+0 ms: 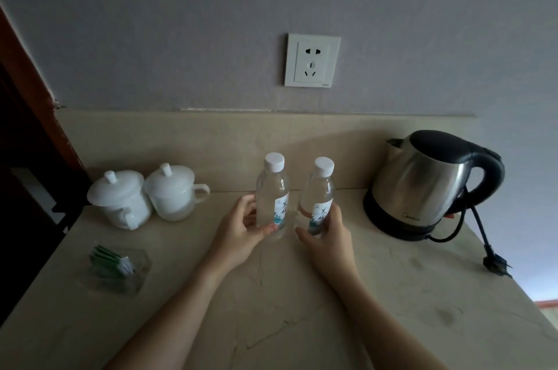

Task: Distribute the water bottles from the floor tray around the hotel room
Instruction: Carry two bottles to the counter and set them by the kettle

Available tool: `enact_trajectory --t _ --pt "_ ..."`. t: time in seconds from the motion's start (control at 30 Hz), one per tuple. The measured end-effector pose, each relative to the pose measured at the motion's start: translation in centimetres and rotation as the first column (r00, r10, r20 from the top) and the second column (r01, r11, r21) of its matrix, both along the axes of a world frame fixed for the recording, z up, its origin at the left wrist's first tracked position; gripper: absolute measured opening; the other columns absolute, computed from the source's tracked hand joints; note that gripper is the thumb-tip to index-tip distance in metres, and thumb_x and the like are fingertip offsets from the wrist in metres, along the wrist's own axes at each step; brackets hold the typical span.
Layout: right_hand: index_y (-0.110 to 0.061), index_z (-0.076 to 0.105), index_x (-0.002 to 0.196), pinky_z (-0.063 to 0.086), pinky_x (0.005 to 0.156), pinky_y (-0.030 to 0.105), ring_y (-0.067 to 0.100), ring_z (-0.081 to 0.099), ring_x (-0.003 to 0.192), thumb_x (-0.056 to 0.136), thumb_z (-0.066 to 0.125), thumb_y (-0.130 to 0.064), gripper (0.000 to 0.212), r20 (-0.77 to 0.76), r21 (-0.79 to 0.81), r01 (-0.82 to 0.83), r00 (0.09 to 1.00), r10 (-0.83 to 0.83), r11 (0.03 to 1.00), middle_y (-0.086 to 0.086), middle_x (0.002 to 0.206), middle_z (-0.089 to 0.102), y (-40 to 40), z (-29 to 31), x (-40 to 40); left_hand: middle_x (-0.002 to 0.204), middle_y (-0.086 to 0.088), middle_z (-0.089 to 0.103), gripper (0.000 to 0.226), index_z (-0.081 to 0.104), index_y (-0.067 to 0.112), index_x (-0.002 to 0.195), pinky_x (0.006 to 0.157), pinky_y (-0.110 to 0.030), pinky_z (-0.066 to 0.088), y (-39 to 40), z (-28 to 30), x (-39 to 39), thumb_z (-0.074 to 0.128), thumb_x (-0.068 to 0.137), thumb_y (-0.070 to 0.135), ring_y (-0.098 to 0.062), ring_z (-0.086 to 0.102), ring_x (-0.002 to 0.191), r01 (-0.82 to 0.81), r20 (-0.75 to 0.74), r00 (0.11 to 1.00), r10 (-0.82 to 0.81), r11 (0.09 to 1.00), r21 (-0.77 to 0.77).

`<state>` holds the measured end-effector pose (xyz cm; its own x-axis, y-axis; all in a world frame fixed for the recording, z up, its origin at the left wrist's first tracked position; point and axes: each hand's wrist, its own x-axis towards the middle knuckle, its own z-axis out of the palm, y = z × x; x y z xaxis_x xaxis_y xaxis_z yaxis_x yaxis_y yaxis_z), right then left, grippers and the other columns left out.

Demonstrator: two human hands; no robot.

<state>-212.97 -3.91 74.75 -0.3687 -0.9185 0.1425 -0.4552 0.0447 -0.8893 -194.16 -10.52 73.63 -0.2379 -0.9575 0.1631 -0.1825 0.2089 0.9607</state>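
Both hands are holding bottles upright on the beige counter (271,294) in the head view. Left hand (241,233) is curling thumb and fingers round the lower body of the left water bottle (272,197), and right hand (329,236) is gripping the right water bottle (318,200) low down, near its label. The two bottles are standing just beside each other, caps on, between the pair of white lidded cups (145,197) on the left and the steel kettle (428,185) on the right (its cord (480,233) is trailing loose towards the counter edge). A clear dish of green tea sachets (116,265) is sitting nearer the front left.

Judging from here, the risk is tipping: both grips are sitting low on tall, narrow bottles, so a careless release or a nudge between neighbours could be toppling one towards the kettle or the cups.
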Motion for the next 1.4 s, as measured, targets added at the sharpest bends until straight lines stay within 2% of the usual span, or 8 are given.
enact_trajectory --t 0.1,0.23,0.5,0.8,0.93,1.03,1.17,1.4 --pt "-0.023 0.049 0.096 0.050 0.064 0.025 0.001 0.063 0.074 0.071 0.081 -0.026 0.041 -0.041 0.008 0.052 0.998 -0.052 0.999 -0.011 0.084 0.067 -1.8 0.6 0.0 0.110 0.009 0.073 0.048 0.059 0.034 0.113 0.092 -0.032 0.055 -0.5 0.1 -0.8 0.082 0.073 0.023 -0.003 0.068 0.102 -0.006 0.066 0.998 0.007 1.000 -0.018" --pt "-0.022 0.046 0.092 0.045 0.059 0.024 0.003 0.062 0.074 0.069 0.082 -0.032 0.044 -0.082 0.016 0.073 0.994 -0.071 0.997 -0.011 0.084 0.065 -3.3 0.6 0.2 0.089 0.014 0.072 0.046 0.063 0.032 0.102 0.068 -0.011 0.049 -0.8 0.5 -1.7 0.089 0.064 0.029 0.008 0.063 0.077 -0.120 0.153 0.978 0.142 0.982 -0.145" --pt "-0.022 0.057 0.098 0.039 0.058 0.008 -0.005 0.058 0.071 0.073 0.082 -0.026 0.036 -0.089 -0.004 0.033 0.996 -0.034 0.999 -0.012 0.086 0.067 -4.1 -0.1 -0.6 0.115 0.007 0.062 0.050 0.059 0.024 0.123 0.085 -0.036 0.058 -3.2 -0.7 -2.0 0.078 0.077 0.027 -0.008 0.067 0.098 -0.082 0.123 0.986 0.112 0.971 -0.223" --pt "-0.025 0.058 0.106 0.050 0.071 0.022 0.003 0.066 0.084 0.072 0.083 -0.031 0.043 -0.087 -0.020 0.053 0.995 -0.055 0.998 -0.013 0.094 0.071 -6.2 0.0 -0.7 0.110 0.017 0.067 0.058 0.056 0.026 0.126 0.090 -0.027 0.054 -4.8 -1.2 -2.9 0.083 0.074 0.024 -0.001 0.065 0.101 -0.110 0.106 0.986 0.128 0.980 -0.166" --pt "-0.026 0.057 0.102 0.056 0.077 0.030 0.004 0.068 0.086 0.071 0.083 -0.035 0.041 -0.084 -0.022 0.059 0.995 -0.060 0.998 -0.011 0.095 0.072 -7.1 -0.2 -0.6 0.117 -0.005 0.055 0.060 0.056 0.010 0.132 0.097 -0.034 0.052 -5.7 -1.5 -3.0 0.080 0.077 0.012 -0.018 0.063 0.107 -0.113 0.106 0.984 0.140 0.967 -0.226" --pt "-0.027 0.058 0.104 0.057 0.080 0.032 0.004 0.068 0.090 0.070 0.083 -0.038 0.043 -0.078 -0.018 0.063 0.995 -0.064 0.998 -0.011 0.099 0.073 -7.7 -0.4 -0.6 0.117 -0.006 0.054 0.056 0.056 0.007 0.129 0.099 -0.034 0.051 -6.2 -1.5 -3.1 0.079 0.077 0.008 -0.016 0.062 0.108 -0.119 0.086 0.986 0.140 0.970 -0.213" --pt "-0.027 0.057 0.105 0.057 0.079 0.034 0.007 0.069 0.090 0.070 0.082 -0.039 0.044 -0.087 -0.015 0.059 0.994 -0.060 0.998 -0.011 0.099 0.073 -7.9 -0.5 -0.8 0.121 -0.008 0.058 0.055 0.055 0.009 0.127 0.094 -0.017 0.049 -6.3 -1.4 -3.3 0.079 0.077 0.005 0.011 0.059 0.101 -0.132 0.054 0.988 0.143 0.976 -0.173" --pt "-0.026 0.055 0.114 0.049 0.077 0.027 0.013 0.067 0.098 0.074 0.080 -0.037 0.049 -0.072 0.003 0.018 0.997 -0.017 1.000 -0.007 0.108 0.071 -7.8 -0.5 -1.0 0.122 0.002 0.063 0.050 0.052 0.055 0.108 0.101 -0.038 0.051 -5.3 -0.9 -3.5 0.079 0.072 0.033 -0.003 0.063 0.110 -0.142 0.084 0.985 0.153 0.982 -0.127"
